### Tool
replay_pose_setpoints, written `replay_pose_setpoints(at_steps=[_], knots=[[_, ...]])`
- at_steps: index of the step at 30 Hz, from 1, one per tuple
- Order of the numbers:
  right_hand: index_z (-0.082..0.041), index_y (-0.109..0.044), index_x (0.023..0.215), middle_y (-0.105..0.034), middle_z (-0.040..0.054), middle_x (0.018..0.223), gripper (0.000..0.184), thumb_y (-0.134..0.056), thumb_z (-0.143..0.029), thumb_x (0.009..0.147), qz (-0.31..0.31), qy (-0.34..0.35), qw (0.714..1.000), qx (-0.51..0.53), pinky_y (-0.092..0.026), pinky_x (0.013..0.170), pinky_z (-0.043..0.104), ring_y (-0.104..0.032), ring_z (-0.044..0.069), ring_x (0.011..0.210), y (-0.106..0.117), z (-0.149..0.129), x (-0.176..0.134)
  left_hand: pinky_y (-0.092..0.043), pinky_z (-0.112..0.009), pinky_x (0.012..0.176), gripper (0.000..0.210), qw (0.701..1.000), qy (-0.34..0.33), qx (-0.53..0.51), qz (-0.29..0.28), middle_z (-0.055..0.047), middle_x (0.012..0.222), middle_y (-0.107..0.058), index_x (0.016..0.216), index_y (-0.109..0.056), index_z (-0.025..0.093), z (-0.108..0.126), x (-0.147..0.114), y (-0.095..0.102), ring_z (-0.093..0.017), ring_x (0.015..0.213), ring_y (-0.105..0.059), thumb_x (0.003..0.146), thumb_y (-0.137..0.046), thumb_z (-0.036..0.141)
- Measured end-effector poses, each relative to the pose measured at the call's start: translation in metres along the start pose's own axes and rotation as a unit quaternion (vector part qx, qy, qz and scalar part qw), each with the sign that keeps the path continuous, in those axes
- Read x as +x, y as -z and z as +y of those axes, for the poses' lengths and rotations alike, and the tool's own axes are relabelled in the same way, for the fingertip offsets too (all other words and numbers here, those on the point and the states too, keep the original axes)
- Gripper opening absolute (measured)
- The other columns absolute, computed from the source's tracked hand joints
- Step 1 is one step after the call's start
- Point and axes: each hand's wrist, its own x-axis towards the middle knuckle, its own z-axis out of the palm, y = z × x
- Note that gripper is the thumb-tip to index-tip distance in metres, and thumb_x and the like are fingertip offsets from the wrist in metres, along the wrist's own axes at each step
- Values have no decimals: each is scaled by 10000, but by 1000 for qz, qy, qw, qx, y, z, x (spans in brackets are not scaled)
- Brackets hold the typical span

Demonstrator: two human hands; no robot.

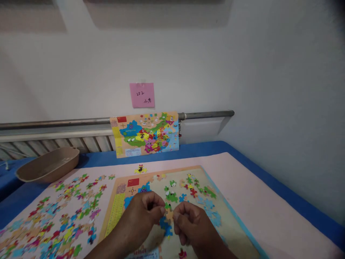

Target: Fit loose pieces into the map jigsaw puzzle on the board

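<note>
My left hand is above the puzzle board, its thumb and index fingertip pinched together. My right hand faces it a short way to the right, fingers curled and thumb pressed to them. Between the fingertips shows a peach puzzle piece; I cannot tell whether it is held or lies on the board. Just below it are joined blue pieces. Beyond the hands, a green cluster with white sheep lies on the board. Green and red pieces and light blue pieces are at its right.
Many loose puzzle pieces spread over the pink sheet at left. A yellow piece cluster lies behind the board. A brown basin stands back left. A map picture hangs from the pipe, below a pink note.
</note>
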Motion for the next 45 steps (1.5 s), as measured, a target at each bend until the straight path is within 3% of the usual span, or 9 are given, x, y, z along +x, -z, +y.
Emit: replay_pose_setpoints(at_steps=[5, 8, 10, 13, 15, 23, 34, 41, 45], knots=[[-224, -538, 783, -596, -31, 638, 255, -608, -466, 818, -30, 0, 999, -42, -335, 525, 255, -447, 117, 499, 11, 3, 9, -289, -296, 565, 253, 999, 28, -22, 1, 45, 573, -528, 653, -590, 218, -2, 12, -2, -119, 541, -399, 539, -537, 438], [-216, -581, 791, -584, -11, 697, 150, -540, -339, 866, -26, 86, 977, -196, -376, 603, 281, -518, 165, 631, 32, -12, 28, -263, -285, 568, 261, 999, 32, -9, 15, 47, 571, -536, 657, -600, 210, -8, 21, 4, -108, 543, -372, 515, -495, 402], [-204, -609, 802, -641, 30, 829, 160, -534, -235, 940, -2, 182, 908, -376, -403, 729, 313, -579, 206, 815, 49, -24, 46, -258, -277, 569, 245, 999, 35, 4, 21, 53, 568, -529, 653, -601, 210, -12, 29, 9, -101, 541, -355, 521, -494, 387], [-186, -675, 906, -674, 62, 978, 157, -562, -133, 1001, -25, 230, 794, -562, -401, 886, 351, -578, 237, 992, 65, -34, 76, -247, -277, 556, 154, 998, 43, 24, 32, 48, 556, -536, 635, -594, 211, -14, 43, 13, -101, 520, -369, 564, -528, 330], [-181, -702, 943, -672, 68, 1030, 146, -594, -96, 994, -45, 230, 763, -602, -385, 936, 362, -568, 241, 1032, 68, -35, 91, -245, -276, 549, 56, 997, 49, 43, 41, 38, 543, -545, 615, -589, 206, -13, 55, 13, -110, 513, -407, 610, -566, 257], [-183, -737, 986, -660, 76, 1087, 74, -672, -148, 994, -76, 211, 733, -642, -354, 911, 362, -550, 257, 1093, 67, -32, 107, -277, -279, 557, 235, 991, 72, 101, 54, 46, 490, -506, 555, -560, 191, 0, 99, -2, -126, 514, -446, 731, -645, 61], [-167, -754, 950, -680, 112, 1114, 83, -689, -150, 1000, -54, 200, 711, -672, -333, 901, 389, -561, 277, 1076, 78, -35, 114, -434, -279, 657, 97, 960, 79, 263, 57, 25, 684, -658, 756, -690, 160, 7, 135, -25, -168, 703, -630, 821, -761, 156], [-167, -746, 958, -677, 113, 1110, 97, -666, -164, 1013, -52, 213, 712, -667, -328, 900, 390, -556, 276, 1071, 82, -30, 113, -416, -315, 684, 108, 926, 76, 365, 61, -128, 945, -815, 879, -789, 150, 11, 130, -31, -274, 915, -732, 795, -751, 205], [-173, -744, 963, -677, 103, 1117, 81, -676, -168, 1007, -52, 223, 717, -659, -325, 901, 385, -553, 272, 1085, 83, -28, 114, -377, -330, 680, 184, 911, 35, 405, 69, -132, 1019, -837, 921, -826, 190, 16, 116, -30, -296, 975, -744, 820, -672, 199]])
